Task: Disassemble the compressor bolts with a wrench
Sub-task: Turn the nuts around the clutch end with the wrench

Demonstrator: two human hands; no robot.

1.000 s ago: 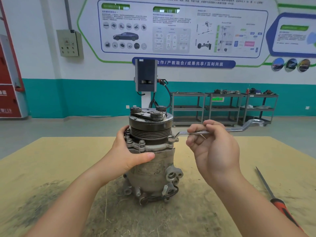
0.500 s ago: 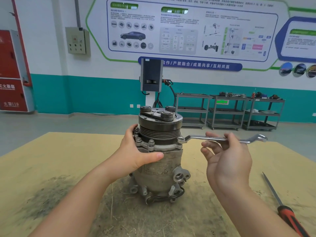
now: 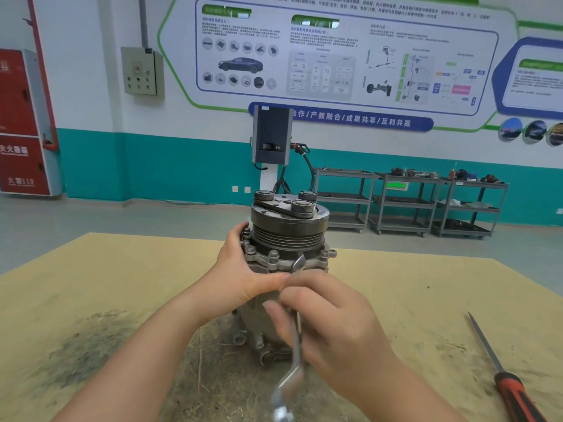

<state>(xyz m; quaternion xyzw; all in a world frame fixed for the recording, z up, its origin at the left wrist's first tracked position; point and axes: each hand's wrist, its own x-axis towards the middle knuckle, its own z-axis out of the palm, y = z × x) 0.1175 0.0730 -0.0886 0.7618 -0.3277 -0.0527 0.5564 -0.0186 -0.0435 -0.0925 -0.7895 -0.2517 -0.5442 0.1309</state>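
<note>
A grey metal compressor (image 3: 288,236) stands upright on the yellow board (image 3: 122,278), with a ribbed pulley on top and a flange ringed by several bolts (image 3: 273,254). My left hand (image 3: 243,272) grips its left side just under the flange. My right hand (image 3: 329,318) holds a silver wrench (image 3: 294,345) in front of the compressor. The wrench's upper end sits at the front of the flange and its handle points down towards me. My right hand hides much of the compressor's lower body.
A screwdriver (image 3: 502,373) with a red and black handle lies on the board at the right. Dark stains and scratches mark the board in front. Behind stand a charging post (image 3: 271,138) and grey shelf carts (image 3: 405,202) along the wall.
The wrench swung from pointing out to the right of the flange to hanging down in front of the compressor. My right hand moved left and closed around it. My left hand kept its grip.
</note>
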